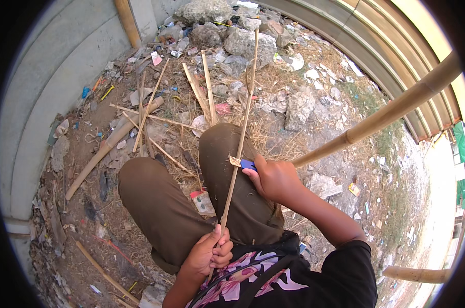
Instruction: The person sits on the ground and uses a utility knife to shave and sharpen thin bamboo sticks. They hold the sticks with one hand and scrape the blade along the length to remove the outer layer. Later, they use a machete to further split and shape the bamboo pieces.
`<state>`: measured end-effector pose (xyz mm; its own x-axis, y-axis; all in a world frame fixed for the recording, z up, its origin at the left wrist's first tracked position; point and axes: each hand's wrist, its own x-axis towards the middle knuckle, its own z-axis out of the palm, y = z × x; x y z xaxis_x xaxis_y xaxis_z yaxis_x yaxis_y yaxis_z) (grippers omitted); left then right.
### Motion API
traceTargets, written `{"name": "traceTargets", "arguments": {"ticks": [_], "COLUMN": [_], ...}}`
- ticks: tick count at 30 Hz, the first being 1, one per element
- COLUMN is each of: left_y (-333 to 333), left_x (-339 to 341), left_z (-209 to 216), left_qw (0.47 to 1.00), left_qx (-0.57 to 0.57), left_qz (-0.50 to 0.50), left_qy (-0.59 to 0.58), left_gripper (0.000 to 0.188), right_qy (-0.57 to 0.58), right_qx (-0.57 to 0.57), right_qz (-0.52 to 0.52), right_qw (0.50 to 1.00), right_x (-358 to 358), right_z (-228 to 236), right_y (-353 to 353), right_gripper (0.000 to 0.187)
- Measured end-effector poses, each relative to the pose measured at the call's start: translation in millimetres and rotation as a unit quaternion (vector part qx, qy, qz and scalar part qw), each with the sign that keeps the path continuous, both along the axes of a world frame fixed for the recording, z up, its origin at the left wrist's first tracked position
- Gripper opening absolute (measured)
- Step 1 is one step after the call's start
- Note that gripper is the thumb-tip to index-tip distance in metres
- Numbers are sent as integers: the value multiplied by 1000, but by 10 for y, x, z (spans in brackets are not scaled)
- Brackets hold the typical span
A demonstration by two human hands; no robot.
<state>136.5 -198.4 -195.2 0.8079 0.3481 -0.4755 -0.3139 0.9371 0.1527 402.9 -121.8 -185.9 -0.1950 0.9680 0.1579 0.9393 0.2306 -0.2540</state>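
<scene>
A long, thin bamboo strip (247, 105) slants up and away from my lap, across my right thigh. Near its lower end, my left hand (210, 250) is wrapped round it, close to my waist. My right hand (273, 178) grips a blue-handled cutter knife (248, 165) against the strip, just above the right knee's inner side. Pale curled shavings (235, 161) bunch up where the knife meets the strip. Most of the blade is hidden by the shavings and the strip.
Split bamboo pieces (208, 87) and a thick bamboo pole (107, 146) lie ahead and left. Another pole (376, 115) slants up on the right. Rocks (250, 46) and litter cover the ground, with a grey wall (53, 77) left and corrugated sheeting (366, 46) behind.
</scene>
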Motion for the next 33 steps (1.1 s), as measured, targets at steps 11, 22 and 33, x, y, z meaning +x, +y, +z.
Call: {"name": "traceTargets", "arguments": {"ticks": [11, 22, 33], "left_y": [-43, -94, -67], "left_x": [16, -15, 40], "left_z": [2, -61, 57], "left_qw": [999, 998, 992], "left_qx": [28, 57, 85], "left_qz": [-11, -1, -14], "left_qy": [26, 29, 89], "left_gripper": [42, 40, 42], "right_qy": [8, 674, -29], "right_qx": [76, -533, -37], "right_qz": [-161, 56, 47], "right_qw": [984, 508, 998], "right_x": [498, 479, -76], "right_z": [-75, -11, 211], "right_y": [926, 659, -493], "right_gripper": [45, 55, 45]}}
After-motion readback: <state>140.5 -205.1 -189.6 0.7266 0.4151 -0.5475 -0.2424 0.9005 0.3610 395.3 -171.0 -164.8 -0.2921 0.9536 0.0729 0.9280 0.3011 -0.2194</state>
